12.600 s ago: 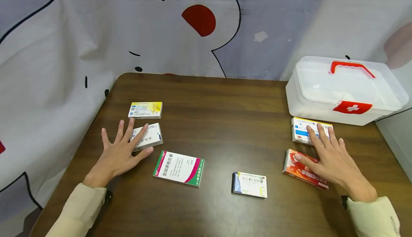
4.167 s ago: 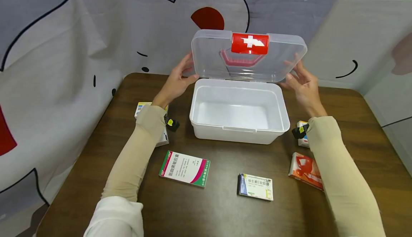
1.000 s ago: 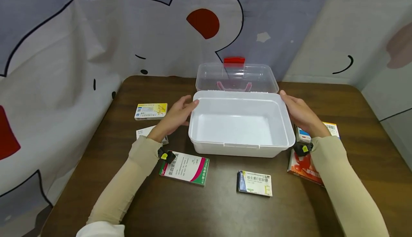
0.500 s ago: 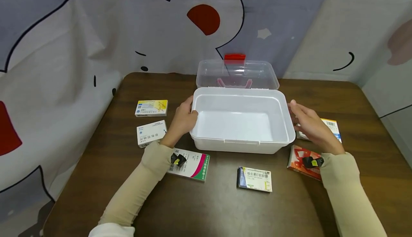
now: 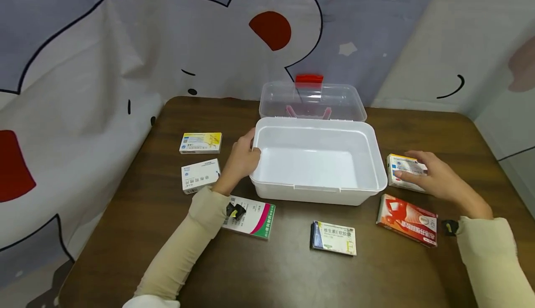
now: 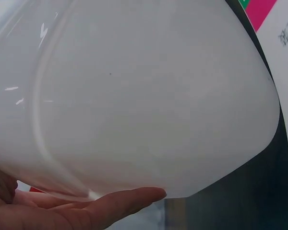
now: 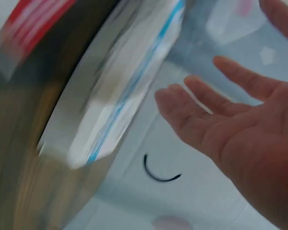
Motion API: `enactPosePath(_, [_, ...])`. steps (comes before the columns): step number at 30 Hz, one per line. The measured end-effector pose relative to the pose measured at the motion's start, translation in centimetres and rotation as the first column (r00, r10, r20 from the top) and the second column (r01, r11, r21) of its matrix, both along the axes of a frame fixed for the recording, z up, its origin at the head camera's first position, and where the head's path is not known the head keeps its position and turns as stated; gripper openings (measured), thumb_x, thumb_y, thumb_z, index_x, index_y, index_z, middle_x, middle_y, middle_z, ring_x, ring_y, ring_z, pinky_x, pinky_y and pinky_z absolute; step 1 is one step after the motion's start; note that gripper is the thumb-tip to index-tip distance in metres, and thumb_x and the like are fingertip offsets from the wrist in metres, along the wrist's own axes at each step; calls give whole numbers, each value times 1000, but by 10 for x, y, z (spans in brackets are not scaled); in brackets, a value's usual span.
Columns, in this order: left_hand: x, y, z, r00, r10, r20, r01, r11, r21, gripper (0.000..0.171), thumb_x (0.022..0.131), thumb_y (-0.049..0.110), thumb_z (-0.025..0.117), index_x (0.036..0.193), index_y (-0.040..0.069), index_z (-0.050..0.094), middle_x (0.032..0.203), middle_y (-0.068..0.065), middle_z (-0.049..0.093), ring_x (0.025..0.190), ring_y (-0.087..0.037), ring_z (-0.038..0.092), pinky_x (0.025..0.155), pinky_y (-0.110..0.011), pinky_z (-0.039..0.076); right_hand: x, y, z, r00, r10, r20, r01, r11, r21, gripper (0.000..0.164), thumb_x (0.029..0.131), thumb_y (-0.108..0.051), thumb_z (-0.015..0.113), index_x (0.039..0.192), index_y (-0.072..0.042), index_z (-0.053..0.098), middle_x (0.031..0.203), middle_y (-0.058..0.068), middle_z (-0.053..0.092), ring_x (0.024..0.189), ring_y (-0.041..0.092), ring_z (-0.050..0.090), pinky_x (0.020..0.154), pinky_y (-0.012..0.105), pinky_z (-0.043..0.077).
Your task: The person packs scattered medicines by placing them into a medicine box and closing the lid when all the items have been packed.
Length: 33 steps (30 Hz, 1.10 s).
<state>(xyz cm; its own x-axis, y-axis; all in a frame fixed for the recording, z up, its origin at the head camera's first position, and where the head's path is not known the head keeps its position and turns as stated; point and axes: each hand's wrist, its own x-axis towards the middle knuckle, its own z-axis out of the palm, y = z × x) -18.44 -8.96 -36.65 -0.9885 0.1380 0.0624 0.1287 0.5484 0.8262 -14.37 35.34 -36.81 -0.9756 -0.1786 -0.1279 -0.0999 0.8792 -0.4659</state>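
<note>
A white first-aid box stands mid-table with its clear lid swung back. Inside, the box is bare. My left hand grips its left rim, thumb over the edge; in the left wrist view, fingers lie along the outer wall. Over at the right, my right hand hovers at a white and blue medicine box, thumb and fingers spread about it. In the right wrist view the fingers are apart from that blurred medicine box.
A red medicine box lies near the right hand. In front are a small vitamin E box and a green and pink box, partly behind the left wrist. A yellow and white box and a white box lie left.
The first-aid box has come to mid-table and its lid has been opened. My right hand has left the box's right side and moved right to the white and blue medicine box. The left stays.
</note>
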Motion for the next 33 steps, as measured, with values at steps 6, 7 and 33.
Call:
enactPosePath(6, [2,3,1,1000,0,28,0,1000,-6,51,84,1,40,134,9,43,119,-18,57,103,-28,55,86,-45,46,-4,21,-17,999,42,17,-44,995,92,80,76,-45,69,131,2,36,127,35,30,105,49,35,80,63,32])
enactPosePath(7, [1,4,1,1000,-1,30,1,1000,-11,52,85,0,40,135,8,41,121,-18,56,104,-28,55,86,-46,46,-5,23,-19,999,47,25,-49,994,101,81,76,-46,70,132,1,35,128,36,29,106,51,32,80,64,31])
enactPosePath(33, [0,2,-2,1000,23,13,-22,999,-24,52,83,0,40,135,9,42,119,-19,57,101,-29,55,85,-46,46,-18,35,-27,989,63,136,-100,954,283,111,58,-63,73,137,-2,24,122,38,23,101,55,23,72,64,31])
